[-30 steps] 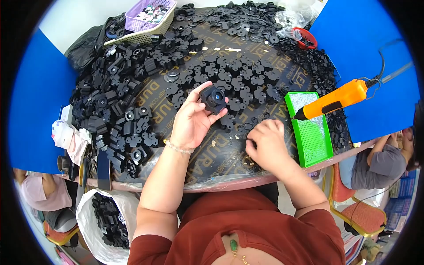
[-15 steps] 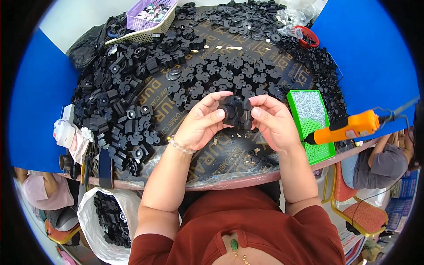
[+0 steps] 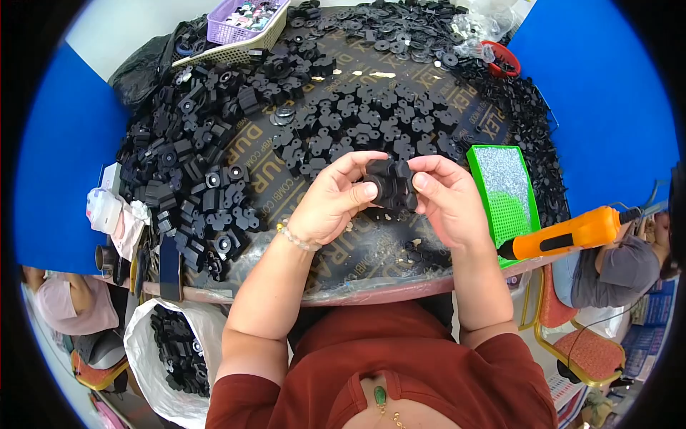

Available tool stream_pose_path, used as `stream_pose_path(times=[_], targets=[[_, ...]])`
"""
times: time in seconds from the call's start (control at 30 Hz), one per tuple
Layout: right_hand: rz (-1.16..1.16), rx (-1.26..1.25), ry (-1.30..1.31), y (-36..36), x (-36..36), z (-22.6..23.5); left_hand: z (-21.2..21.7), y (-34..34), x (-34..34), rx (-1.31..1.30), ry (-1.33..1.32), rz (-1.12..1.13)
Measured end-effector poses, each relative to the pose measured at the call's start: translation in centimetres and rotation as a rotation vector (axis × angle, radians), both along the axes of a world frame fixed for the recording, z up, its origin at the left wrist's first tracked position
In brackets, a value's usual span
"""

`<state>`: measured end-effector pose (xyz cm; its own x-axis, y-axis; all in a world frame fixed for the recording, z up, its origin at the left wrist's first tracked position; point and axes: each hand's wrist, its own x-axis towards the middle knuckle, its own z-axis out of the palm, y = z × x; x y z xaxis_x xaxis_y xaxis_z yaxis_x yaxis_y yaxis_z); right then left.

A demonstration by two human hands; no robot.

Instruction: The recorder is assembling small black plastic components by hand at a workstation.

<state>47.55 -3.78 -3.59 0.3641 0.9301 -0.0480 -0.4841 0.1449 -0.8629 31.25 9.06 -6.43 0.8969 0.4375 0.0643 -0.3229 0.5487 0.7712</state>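
Note:
Above the middle of the table, a black moulded plastic part (image 3: pixel 391 187) with a round collar on its left side is held between both hands. My left hand (image 3: pixel 330 201) pinches it from the left, the thumb lying by the collar. My right hand (image 3: pixel 451 199) grips its right side between thumb and fingers. The fingers partly cover the part's ends. Beyond the hands, several flat-faced black plastic pieces (image 3: pixel 368 118) stand in close rows. An orange electric screwdriver (image 3: pixel 568 234) hangs to the right of my right hand, over the green tray (image 3: pixel 510 220).
The tray holds small silvery screws. Black parts (image 3: pixel 189 150) heap along the left, and black discs (image 3: pixel 400 36) lie at the back. A red bowl (image 3: pixel 511 58) and a purple basket (image 3: pixel 221 32) stand far off. A white sack (image 3: pixel 136 357) of parts is below left. People sit at both sides.
The black part has turned slightly, and both hands have shifted a little to the right with it. The hanging screwdriver has swung lower and rotated.

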Motion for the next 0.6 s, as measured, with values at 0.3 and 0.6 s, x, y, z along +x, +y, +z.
stream_pose_path(times=[0.3, 0.6], targets=[[0.0, -0.016, -0.008, -0.4, 0.0, 0.0, -0.2, -0.3, 0.3, 0.056, -0.016, 0.033], [-0.318, 0.18, -0.508, 0.0, -1.3, -1.6, -0.7, -1.4, 0.6, -0.185, -0.063, -0.016]])
